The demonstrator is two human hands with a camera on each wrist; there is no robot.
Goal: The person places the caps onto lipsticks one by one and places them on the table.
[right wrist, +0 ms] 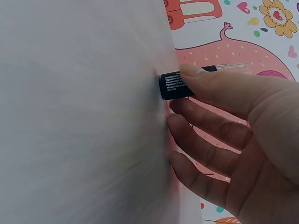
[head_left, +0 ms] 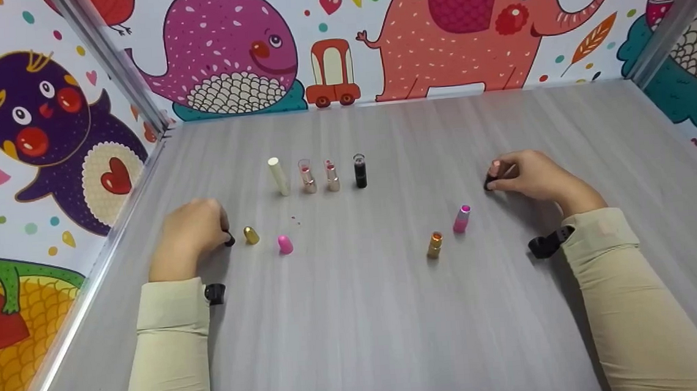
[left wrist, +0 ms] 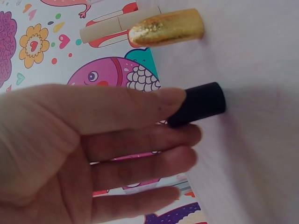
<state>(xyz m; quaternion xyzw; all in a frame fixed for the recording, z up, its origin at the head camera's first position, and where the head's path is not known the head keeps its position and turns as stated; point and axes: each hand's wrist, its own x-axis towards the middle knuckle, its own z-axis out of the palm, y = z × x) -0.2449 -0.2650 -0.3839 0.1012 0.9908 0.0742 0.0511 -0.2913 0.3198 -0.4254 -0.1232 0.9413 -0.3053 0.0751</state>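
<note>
At the left, my left hand [head_left: 191, 231] pinches a small black lipstick cap [left wrist: 203, 105] between thumb and finger, its end right at the table. Beside it stand a gold cap [head_left: 251, 235] and a bright pink cap [head_left: 285, 244]. Over on the right, my right hand [head_left: 534, 175] pinches a black lipstick [right wrist: 173, 86] close to its base, low over the table; white print shows on the base, and a clear part points away from the table. Nearer the middle stand two uncapped lipsticks, one pink and silver [head_left: 462, 219], the other gold [head_left: 435, 246].
Farther back stands a row: a cream tube [head_left: 278, 177], two clear-topped pinkish lipsticks [head_left: 308, 180] and a black tube [head_left: 360, 171]. Tiny dark specks mark the grey table [head_left: 357, 317]. Cartoon-printed panels [head_left: 337, 30] border the back and sides.
</note>
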